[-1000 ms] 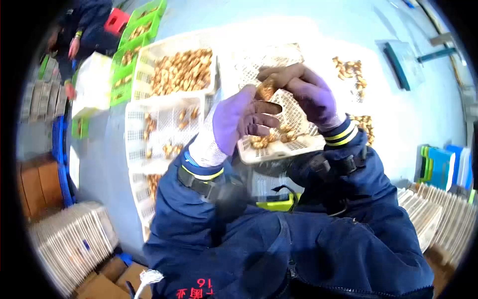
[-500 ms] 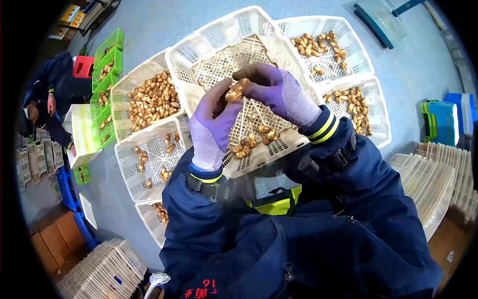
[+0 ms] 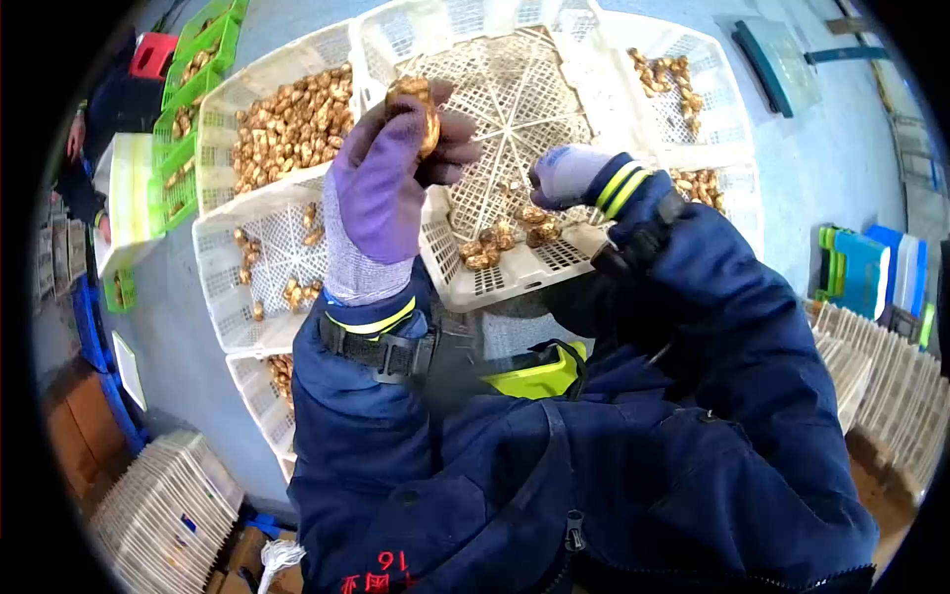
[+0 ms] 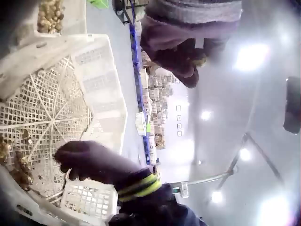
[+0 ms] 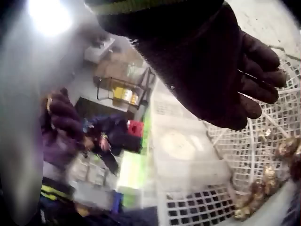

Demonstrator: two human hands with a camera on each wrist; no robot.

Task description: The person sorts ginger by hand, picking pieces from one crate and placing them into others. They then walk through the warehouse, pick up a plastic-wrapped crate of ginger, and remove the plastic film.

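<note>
Raised at the left of the head view, the left hand (image 3: 381, 188) in a purple glove grips a brown knobbly piece (image 3: 426, 104). The right hand (image 3: 574, 176) hangs over the near white basket (image 3: 465, 294), and in the right wrist view this hand (image 5: 211, 70) has loosely bent fingers with nothing in them. Several brown pieces (image 3: 482, 252) lie along the basket's near edge, just below the right hand. In the left wrist view the left hand (image 4: 188, 42) is above and the right hand (image 4: 94, 162) is over the lattice.
A white crate (image 3: 223, 148) heaped with brown pieces stands at the left, above a sparser one (image 3: 223, 287). Crates (image 3: 727, 119) with brown pieces are at the right. Green baskets (image 3: 170, 163), a red stool (image 3: 153, 54) and a partly visible person (image 3: 104, 109) are farther left.
The hands, together around a brown piece before, are now apart. The left hand has moved left with the piece; the right has let go and moved down over the basket.
</note>
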